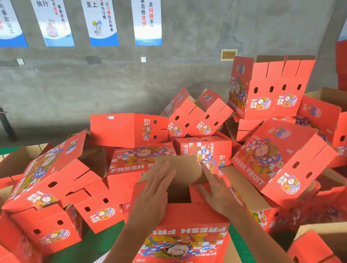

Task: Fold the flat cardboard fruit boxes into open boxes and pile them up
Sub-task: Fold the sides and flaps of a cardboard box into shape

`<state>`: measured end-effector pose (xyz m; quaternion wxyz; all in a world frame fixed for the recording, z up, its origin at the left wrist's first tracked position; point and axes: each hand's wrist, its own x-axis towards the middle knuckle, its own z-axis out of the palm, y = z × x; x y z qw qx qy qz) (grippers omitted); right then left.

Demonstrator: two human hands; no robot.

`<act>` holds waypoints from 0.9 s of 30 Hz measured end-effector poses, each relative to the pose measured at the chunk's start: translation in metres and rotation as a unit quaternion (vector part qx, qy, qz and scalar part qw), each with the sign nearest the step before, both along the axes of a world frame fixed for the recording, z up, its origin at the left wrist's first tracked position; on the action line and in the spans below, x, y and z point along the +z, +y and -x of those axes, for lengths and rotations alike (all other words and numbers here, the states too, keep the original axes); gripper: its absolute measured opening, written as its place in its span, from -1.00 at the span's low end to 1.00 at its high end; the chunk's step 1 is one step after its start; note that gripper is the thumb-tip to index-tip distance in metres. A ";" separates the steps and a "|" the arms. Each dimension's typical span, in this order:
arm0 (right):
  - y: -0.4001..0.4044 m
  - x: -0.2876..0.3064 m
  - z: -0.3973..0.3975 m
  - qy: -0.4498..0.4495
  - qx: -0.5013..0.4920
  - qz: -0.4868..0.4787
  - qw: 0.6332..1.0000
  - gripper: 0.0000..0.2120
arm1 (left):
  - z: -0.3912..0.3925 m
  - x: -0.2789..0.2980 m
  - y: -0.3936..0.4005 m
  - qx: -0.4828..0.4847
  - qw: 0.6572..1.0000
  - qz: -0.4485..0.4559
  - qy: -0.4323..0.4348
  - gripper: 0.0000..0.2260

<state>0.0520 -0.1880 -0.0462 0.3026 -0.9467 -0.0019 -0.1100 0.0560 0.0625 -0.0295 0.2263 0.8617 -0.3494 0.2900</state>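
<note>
While box [181, 242] stands at 6 o'clock under my arms, printed side facing me, both my hands press its brown flap [181, 169] at centre. Left hand [154, 195] flat, fingers straight, on flap's left part; right hand [215, 191] flat, fingers straight, on right edge. Neither hand grasps anything. Pile [268, 162] of folded red boxes spreads 9 to 3 o'clock on green floor [78, 257]. Posters [100, 20] on grey wall [203, 38] at 12.
</note>
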 end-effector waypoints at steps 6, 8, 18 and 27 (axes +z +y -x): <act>0.010 0.004 0.001 -0.087 0.016 -0.124 0.988 -0.67 | -0.011 -0.010 0.006 0.121 0.959 0.155 0.205 -0.81; 0.018 0.010 0.006 -0.091 0.024 -0.231 0.968 -0.70 | -0.015 -0.009 0.010 0.126 0.928 0.256 0.238 -0.81; 0.008 0.000 0.013 -0.053 0.081 -0.289 0.953 -0.68 | -0.008 -0.003 0.010 0.076 0.861 0.436 0.250 -0.83; 0.002 0.003 0.016 -0.021 0.131 -0.217 0.967 -0.67 | -0.011 0.009 0.023 0.019 0.901 0.266 0.341 -0.87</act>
